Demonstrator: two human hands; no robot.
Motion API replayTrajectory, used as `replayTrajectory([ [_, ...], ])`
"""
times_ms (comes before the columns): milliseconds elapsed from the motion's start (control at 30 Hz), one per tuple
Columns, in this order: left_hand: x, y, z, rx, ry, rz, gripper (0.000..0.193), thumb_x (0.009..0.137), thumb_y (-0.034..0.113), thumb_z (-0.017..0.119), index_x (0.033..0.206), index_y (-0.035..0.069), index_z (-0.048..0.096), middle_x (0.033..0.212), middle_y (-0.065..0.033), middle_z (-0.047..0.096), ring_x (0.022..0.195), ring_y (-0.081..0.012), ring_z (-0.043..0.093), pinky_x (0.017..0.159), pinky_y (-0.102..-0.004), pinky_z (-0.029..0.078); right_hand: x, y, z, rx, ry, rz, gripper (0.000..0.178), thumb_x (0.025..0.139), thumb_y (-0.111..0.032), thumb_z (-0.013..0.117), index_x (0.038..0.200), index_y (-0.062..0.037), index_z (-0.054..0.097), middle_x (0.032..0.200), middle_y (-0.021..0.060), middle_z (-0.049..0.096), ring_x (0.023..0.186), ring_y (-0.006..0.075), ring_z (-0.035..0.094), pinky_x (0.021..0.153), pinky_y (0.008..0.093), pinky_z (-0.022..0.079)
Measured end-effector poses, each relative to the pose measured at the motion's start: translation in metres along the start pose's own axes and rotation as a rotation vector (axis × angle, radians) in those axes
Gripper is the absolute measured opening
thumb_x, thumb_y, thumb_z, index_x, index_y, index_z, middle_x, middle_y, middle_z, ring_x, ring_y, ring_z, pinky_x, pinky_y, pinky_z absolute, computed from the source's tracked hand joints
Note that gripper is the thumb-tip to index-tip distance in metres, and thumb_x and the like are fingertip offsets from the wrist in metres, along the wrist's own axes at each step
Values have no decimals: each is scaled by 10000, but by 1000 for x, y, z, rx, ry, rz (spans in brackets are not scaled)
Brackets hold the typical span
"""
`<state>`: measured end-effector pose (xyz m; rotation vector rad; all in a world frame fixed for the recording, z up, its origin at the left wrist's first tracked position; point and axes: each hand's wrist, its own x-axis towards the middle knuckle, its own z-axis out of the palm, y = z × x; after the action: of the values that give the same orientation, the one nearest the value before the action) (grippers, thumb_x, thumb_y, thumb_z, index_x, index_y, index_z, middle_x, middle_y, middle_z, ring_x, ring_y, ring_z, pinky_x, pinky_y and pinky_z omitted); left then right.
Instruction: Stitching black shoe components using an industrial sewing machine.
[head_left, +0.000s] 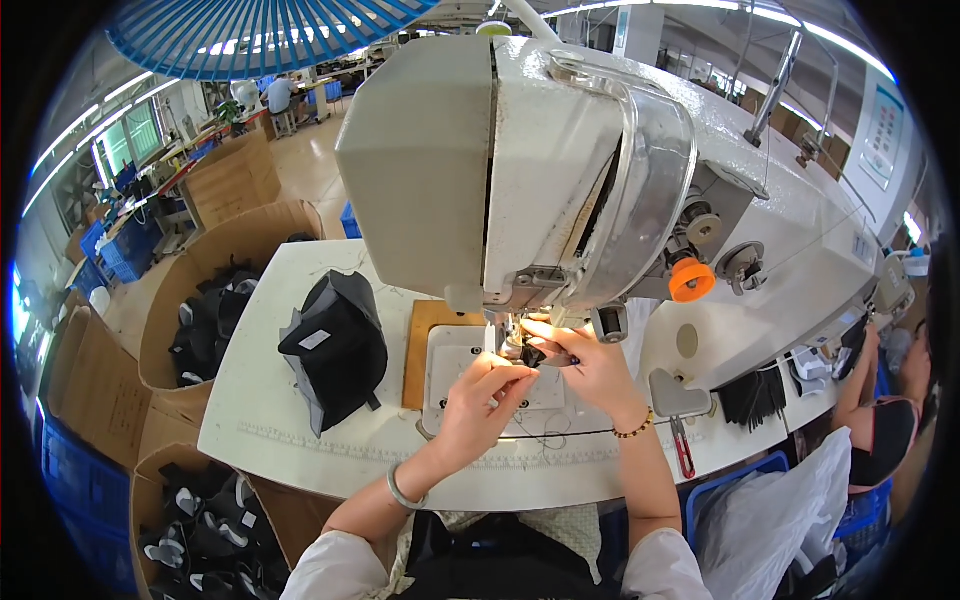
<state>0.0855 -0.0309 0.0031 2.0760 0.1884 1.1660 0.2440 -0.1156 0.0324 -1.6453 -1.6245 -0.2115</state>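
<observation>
Small black fabric piece (pixel 533 355), pinched under the needle area at the centre of the frame, between both hands on the steel plate (pixel 452 372) of the sewing machine (pixel 560 180). Left hand (pixel 482 402) reaching up from below, fingertips closed on the near edge of the piece; right hand (pixel 590 368) curled over from the right, thumb and fingers clamped on the far edge, a beaded bracelet (pixel 634 430) at the wrist and a metal bangle (pixel 400 490) on the left. Best handled, by the look of it, with the piece kept flat and taut, fingertips well to the sides of the needle, both hands guiding evenly so the edge runs straight. Piece itself dark, thin and limp, too small to tell the weave. Machine head bulky, cream-painted, with a clear curved guard and an orange knob (pixel 691 279) at right of centre. Bench (pixel 290 420) white, smooth and rounded at the corner, with a wooden inset beside the plate. Black folded stack (pixel 335 345) of stiff, matte material at left of centre. Cardboard boxes (pixel 190 320) of black-and-white parts at left and lower left.
</observation>
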Motion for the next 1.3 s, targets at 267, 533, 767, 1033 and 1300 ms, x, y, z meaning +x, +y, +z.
replayTrajectory([
  [267, -2, -1, -2, -72, -19, -30, 125, 792, 21, 637, 917, 22, 632, 831, -60, 545, 612, -101, 517, 536, -220, 439, -4, 16, -2, 285, 13, -15, 219, 735, -99, 676, 953, -80, 678, 657, 58, 531, 511, 145, 491, 469, 278, 360],
  [533, 2, -6, -12, -573, 21, -331, 123, 880, 65, 549, 911, -27, 624, 885, -53, 524, 651, -79, 496, 563, -203, 423, 0, 20, 13, 614, -12, 344, 138, 763, -93, 659, 853, -8, 600, 623, -25, 435, 540, 44, 360, 472, 222, 298],
  [767, 5, -4, -12, -654, 13, -382, 153, 894, 96, 536, 938, -21, 624, 902, -56, 526, 649, -76, 496, 572, -210, 435, -5, 39, 24, 624, 21, 294, 116, 760, -73, 643, 742, -35, 535, 602, -32, 375, 537, 62, 320, 472, 230, 277],
  [1033, 3, -13, -14, -727, 107, -334, 115, 882, 70, 547, 912, -13, 620, 875, -56, 527, 642, -81, 492, 566, -208, 422, -11, 13, 26, 487, 280, 171, 152, 757, -90, 694, 778, -29, 556, 667, -6, 442, 560, 69, 364, 473, 211, 288],
  [1300, -6, 15, -29, 1, -24, 314, 197, 710, -11, 659, 902, 29, 643, 805, -54, 547, 647, -158, 527, 544, -241, 425, -22, -55, -2, 1043, -18, 655, 200, 891, -192, 556, 868, -1, 611, 624, 2, 582, 436, 38, 434, 409, 186, 297],
])
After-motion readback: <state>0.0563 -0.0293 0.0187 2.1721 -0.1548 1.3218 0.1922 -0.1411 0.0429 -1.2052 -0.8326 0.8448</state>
